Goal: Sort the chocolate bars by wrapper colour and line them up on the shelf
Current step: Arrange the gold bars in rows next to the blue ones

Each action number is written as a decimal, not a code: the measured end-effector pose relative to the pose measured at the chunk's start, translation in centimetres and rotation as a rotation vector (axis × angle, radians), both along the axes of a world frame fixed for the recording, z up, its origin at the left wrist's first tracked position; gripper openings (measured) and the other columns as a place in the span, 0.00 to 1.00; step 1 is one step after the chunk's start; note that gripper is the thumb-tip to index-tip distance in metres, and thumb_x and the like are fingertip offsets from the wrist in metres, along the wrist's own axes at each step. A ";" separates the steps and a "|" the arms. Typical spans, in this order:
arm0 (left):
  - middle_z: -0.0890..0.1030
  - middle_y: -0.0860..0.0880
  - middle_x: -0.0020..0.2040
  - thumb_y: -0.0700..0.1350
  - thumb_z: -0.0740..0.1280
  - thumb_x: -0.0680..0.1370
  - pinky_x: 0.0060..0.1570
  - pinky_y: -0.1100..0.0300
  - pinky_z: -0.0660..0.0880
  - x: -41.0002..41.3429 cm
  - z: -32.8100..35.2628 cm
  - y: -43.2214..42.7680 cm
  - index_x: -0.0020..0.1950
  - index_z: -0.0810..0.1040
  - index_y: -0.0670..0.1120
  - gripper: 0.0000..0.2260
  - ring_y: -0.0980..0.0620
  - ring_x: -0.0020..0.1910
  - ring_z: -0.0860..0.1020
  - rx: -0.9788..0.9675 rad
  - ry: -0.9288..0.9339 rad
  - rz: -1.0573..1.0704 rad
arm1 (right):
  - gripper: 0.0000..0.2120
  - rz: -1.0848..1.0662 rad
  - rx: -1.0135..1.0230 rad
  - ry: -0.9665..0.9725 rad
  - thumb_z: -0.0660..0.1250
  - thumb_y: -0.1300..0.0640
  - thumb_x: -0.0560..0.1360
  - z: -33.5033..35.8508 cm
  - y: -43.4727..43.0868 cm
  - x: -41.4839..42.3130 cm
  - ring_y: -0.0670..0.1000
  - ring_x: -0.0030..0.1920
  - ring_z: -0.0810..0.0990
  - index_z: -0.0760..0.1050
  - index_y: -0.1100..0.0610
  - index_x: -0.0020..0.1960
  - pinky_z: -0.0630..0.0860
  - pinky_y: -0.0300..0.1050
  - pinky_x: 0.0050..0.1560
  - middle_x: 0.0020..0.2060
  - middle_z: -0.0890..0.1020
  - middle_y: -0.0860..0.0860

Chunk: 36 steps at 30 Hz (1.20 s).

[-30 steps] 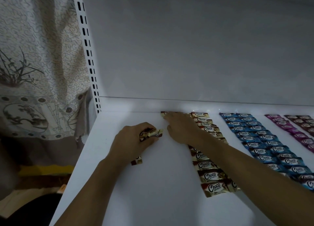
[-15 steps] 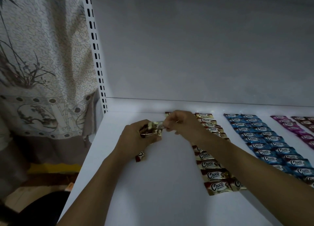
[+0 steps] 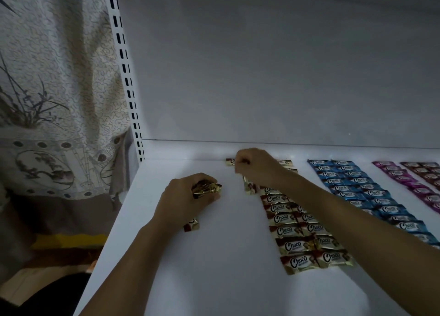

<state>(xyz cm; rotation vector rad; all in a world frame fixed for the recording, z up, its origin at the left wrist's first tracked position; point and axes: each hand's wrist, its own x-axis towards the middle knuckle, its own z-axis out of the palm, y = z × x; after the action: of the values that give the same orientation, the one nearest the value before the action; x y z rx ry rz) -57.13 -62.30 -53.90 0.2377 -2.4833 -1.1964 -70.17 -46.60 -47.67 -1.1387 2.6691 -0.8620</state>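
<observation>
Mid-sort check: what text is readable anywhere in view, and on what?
"Choco": gold bars, white script on each wrapper.
"Choco": blue bars, same script.
Small line under each "Choco": too small to read.
Purple bars: print too blurred to read.

Patterned curtain (image 3: pixel 59 77), slotted upright (image 3: pixel 126 77), dim light

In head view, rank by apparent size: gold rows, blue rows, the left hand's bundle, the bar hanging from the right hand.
Largest: gold rows and blue rows, alike, partly behind the right arm, unranked.
Then: bundle in the left hand.
Smallest: hanging bar in the right hand.
</observation>
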 end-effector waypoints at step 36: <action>0.83 0.63 0.43 0.67 0.64 0.64 0.48 0.54 0.78 -0.1 -0.2 -0.1 0.49 0.80 0.61 0.19 0.61 0.44 0.80 -0.062 0.024 -0.023 | 0.25 -0.056 0.462 0.322 0.52 0.43 0.80 -4.0 -0.7 1.6 0.55 0.65 0.71 0.66 0.57 0.70 0.71 0.50 0.60 0.67 0.69 0.52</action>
<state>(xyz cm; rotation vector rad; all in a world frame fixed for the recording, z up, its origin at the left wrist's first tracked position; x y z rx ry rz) -57.27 -62.39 -54.07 0.1776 -2.5045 -1.1228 -68.58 -47.25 -51.65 -1.1628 2.9338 -0.0449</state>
